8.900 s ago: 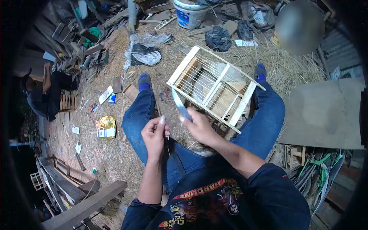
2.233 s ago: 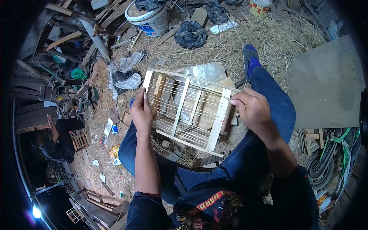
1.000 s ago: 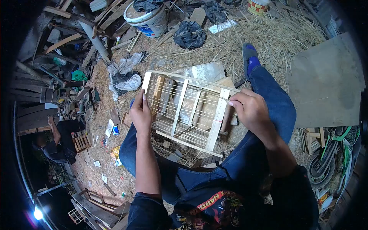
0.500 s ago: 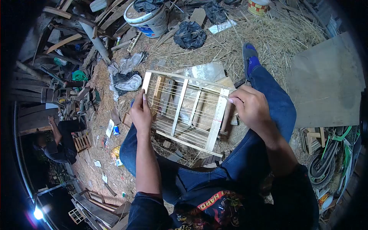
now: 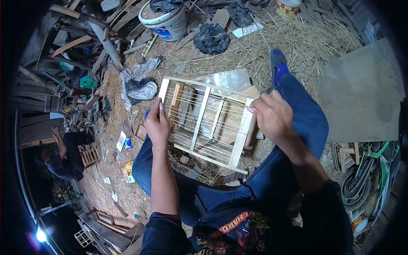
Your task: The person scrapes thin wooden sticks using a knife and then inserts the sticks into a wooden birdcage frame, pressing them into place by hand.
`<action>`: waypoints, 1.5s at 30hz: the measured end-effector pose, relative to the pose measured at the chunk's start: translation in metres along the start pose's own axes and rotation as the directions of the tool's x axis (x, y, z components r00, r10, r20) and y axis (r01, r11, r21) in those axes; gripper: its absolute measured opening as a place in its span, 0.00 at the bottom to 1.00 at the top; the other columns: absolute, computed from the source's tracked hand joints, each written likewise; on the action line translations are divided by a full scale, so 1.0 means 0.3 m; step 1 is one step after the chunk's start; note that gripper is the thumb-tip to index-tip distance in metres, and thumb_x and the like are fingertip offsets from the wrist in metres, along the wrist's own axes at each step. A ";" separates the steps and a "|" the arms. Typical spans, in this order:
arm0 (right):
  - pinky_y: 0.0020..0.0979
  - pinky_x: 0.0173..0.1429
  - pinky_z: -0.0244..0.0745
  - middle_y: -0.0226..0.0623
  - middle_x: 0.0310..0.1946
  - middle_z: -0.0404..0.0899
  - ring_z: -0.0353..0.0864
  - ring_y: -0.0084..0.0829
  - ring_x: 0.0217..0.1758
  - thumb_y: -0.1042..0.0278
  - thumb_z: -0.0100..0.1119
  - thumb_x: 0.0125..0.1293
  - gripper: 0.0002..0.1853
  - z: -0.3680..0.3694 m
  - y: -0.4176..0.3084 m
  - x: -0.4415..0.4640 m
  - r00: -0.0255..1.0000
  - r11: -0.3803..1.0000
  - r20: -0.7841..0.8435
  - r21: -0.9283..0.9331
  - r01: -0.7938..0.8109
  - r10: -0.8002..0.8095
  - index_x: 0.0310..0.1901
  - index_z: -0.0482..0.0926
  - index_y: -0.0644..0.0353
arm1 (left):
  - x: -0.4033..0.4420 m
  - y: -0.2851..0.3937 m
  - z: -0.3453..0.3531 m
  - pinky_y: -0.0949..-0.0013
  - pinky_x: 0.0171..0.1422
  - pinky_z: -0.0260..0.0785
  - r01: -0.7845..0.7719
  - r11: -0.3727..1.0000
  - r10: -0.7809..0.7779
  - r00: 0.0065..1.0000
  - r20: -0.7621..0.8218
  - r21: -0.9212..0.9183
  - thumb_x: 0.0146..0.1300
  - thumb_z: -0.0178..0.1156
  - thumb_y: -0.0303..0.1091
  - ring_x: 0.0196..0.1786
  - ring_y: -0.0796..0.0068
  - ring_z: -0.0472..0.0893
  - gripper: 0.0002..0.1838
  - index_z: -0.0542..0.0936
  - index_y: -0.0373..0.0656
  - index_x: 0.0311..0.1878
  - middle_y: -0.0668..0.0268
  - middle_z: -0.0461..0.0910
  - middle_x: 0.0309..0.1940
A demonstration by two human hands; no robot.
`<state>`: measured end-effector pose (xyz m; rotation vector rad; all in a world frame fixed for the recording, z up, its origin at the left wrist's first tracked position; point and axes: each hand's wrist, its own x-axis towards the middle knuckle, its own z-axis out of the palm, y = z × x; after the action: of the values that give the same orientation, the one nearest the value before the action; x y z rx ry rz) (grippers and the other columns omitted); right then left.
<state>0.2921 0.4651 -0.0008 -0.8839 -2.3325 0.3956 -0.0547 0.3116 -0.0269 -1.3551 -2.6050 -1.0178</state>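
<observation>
A small wooden cage (image 5: 200, 118) of pale slats and thin parallel rods lies tilted between my legs. Around its left end bar, my left hand (image 5: 157, 127) is closed, thumb pointing up along the wood. At the upper right corner, my right hand (image 5: 272, 114) has its fingers curled, with thumb and fingertips pressed against the right end bar (image 5: 241, 136) where rods meet it. Whether those fingertips also pinch a single rod is hidden. Through the rods, wood pieces and a pale board (image 5: 229, 80) show beneath and behind the cage.
Straw and shavings cover the ground. A white bucket (image 5: 165, 23) and black plastic bag (image 5: 211, 38) lie ahead. Scrap wood (image 5: 70, 42) piles up left, where another person (image 5: 63, 155) sits. A large flat board (image 5: 361, 91) and green bicycle (image 5: 361, 178) are at right.
My right hand has shifted slightly up and left along the cage's right end bar, its fingers more curled over. My left hand and the cage have hardly moved.
</observation>
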 end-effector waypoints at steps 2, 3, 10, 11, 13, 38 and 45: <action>0.39 0.44 0.77 0.33 0.32 0.78 0.78 0.39 0.39 0.70 0.74 0.61 0.04 0.019 0.001 0.006 0.999 0.999 -0.011 -0.011 0.033 -0.033 0.34 0.86 0.55 | -0.001 -0.011 0.005 0.58 0.66 0.80 0.005 1.000 -0.005 1.000 0.000 -0.008 0.83 0.60 0.35 0.62 0.51 0.89 0.16 0.87 0.39 0.65 0.48 0.89 0.58; 0.38 0.45 0.79 0.32 0.33 0.78 0.79 0.38 0.42 0.69 0.72 0.61 0.04 0.028 0.001 0.009 0.998 0.998 -0.002 -0.039 0.055 -0.055 0.34 0.85 0.54 | -0.002 -0.015 0.009 0.58 0.66 0.80 0.009 1.000 -0.009 1.000 0.001 -0.018 0.82 0.60 0.35 0.62 0.51 0.89 0.16 0.87 0.39 0.65 0.48 0.89 0.58; 0.36 0.46 0.80 0.29 0.36 0.79 0.80 0.35 0.45 0.68 0.69 0.62 0.04 0.060 0.017 0.029 0.995 0.986 0.020 -0.134 0.101 -0.099 0.36 0.83 0.53 | -0.008 -0.006 0.011 0.57 0.66 0.80 0.008 1.000 -0.008 1.000 -0.019 -0.010 0.82 0.60 0.34 0.62 0.50 0.89 0.16 0.87 0.39 0.64 0.46 0.89 0.57; 0.36 0.46 0.80 0.29 0.36 0.79 0.80 0.35 0.45 0.68 0.69 0.62 0.04 0.063 0.022 0.032 0.995 0.986 0.021 -0.136 0.101 -0.099 0.36 0.83 0.53 | -0.009 -0.001 0.010 0.57 0.66 0.80 0.032 0.999 -0.032 0.999 -0.009 -0.005 0.82 0.60 0.34 0.62 0.50 0.89 0.16 0.87 0.38 0.64 0.46 0.89 0.57; 0.36 0.47 0.80 0.29 0.37 0.79 0.81 0.35 0.46 0.67 0.70 0.63 0.05 0.068 0.026 0.039 0.992 0.985 0.045 -0.116 0.124 -0.120 0.38 0.84 0.53 | -0.010 0.005 0.009 0.57 0.66 0.80 0.058 0.998 -0.058 0.998 -0.001 0.000 0.82 0.60 0.34 0.62 0.50 0.89 0.16 0.87 0.38 0.64 0.46 0.89 0.57; 0.42 0.52 0.78 0.34 0.38 0.81 0.80 0.39 0.50 0.66 0.72 0.65 0.06 0.167 -0.049 0.161 0.980 0.997 0.182 -0.019 0.080 -0.075 0.36 0.90 0.58 | -0.007 0.020 0.000 0.58 0.66 0.79 -0.033 0.999 0.033 0.999 -0.022 -0.029 0.81 0.61 0.31 0.63 0.50 0.89 0.15 0.86 0.35 0.63 0.46 0.89 0.58; 0.41 0.51 0.79 0.35 0.38 0.82 0.81 0.40 0.49 0.68 0.70 0.66 0.05 0.228 -0.092 0.200 0.983 0.997 0.170 -0.026 0.078 -0.072 0.36 0.91 0.59 | -0.006 0.048 -0.009 0.58 0.68 0.78 0.005 0.999 -0.004 1.000 0.006 -0.042 0.82 0.60 0.33 0.64 0.52 0.88 0.16 0.86 0.36 0.64 0.47 0.89 0.59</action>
<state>0.1995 0.4813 -0.0147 -0.8019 -2.5258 0.4164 -0.0435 0.3147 -0.0176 -1.3640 -2.6067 -1.0767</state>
